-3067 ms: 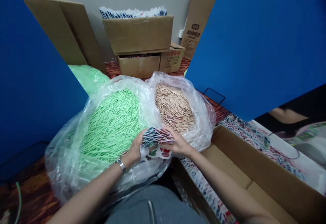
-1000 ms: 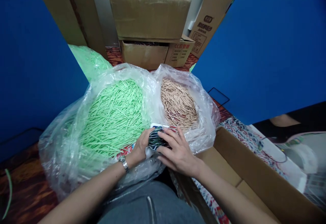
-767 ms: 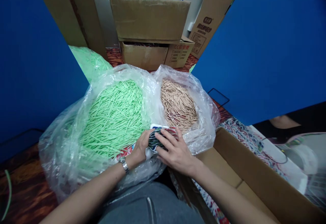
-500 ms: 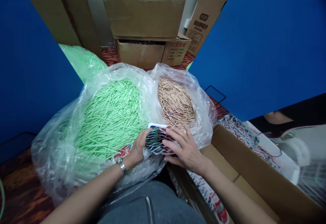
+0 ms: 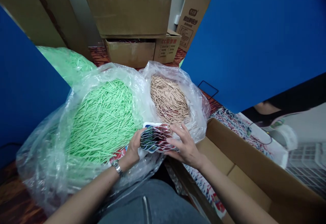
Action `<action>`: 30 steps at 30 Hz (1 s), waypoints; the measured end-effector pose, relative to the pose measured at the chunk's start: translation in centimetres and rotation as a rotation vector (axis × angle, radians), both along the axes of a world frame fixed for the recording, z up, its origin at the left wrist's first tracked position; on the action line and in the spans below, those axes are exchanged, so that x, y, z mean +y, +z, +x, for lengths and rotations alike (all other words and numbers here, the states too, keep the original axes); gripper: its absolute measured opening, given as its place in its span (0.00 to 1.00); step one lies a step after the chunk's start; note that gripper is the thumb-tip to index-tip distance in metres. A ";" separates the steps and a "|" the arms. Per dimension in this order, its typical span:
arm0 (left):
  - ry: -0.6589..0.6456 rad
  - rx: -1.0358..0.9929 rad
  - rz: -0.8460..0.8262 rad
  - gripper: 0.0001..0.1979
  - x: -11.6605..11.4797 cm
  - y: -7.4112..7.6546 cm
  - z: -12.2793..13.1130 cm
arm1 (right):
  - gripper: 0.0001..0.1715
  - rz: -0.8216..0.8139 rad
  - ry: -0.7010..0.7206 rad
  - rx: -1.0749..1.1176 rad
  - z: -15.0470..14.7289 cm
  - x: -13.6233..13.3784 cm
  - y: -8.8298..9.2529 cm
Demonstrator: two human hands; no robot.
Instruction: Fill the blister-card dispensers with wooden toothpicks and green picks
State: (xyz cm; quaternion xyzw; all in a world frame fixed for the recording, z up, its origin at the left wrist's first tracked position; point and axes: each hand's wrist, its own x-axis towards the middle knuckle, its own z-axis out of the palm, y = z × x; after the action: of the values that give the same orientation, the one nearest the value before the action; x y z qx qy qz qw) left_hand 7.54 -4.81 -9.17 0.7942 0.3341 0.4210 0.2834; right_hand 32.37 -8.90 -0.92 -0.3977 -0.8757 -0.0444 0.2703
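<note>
A fanned stack of small printed paper sleeves (image 5: 156, 137) is held between both hands in front of me. My left hand (image 5: 132, 148), with a wristwatch, grips the stack's left end. My right hand (image 5: 184, 145) rests on its right side, fingers partly spread over the top. Just behind the stack lie two clear plastic bags: one full of green sticks (image 5: 102, 120), one full of tan sticks (image 5: 168, 98).
An open cardboard box (image 5: 244, 163) lined with printed sleeves sits at my right. Stacked cartons (image 5: 128, 12) stand at the back. Blue panels (image 5: 249, 34) rise on both sides. Another bag of green sticks (image 5: 65, 61) lies at back left. A person sits at far right.
The stack has opened into a wider fan, and my right hand has shifted from covering its top to its right side. The view has drifted right.
</note>
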 end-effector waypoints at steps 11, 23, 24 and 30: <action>0.008 0.015 -0.029 0.33 -0.2 -0.5 0.0 | 0.25 0.062 0.012 -0.118 -2.2 -0.4 0.9; -0.006 0.009 -0.011 0.34 -0.4 -1.0 -0.1 | 0.11 0.051 0.006 -0.156 -4.5 -0.2 2.0; -0.004 0.010 -0.004 0.34 -0.4 -1.1 -0.1 | 0.10 0.070 0.011 -0.146 -4.6 -0.1 2.0; 0.008 0.014 0.041 0.34 -0.6 -1.0 -0.2 | 0.14 0.105 0.060 -0.129 -3.9 -0.2 1.9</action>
State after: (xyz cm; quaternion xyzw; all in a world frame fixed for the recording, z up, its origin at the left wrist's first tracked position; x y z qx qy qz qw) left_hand 7.34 -5.39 -10.16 0.8013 0.3308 0.4234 0.2631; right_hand 28.43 -9.12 0.97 -0.3529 -0.8992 -0.1076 0.2352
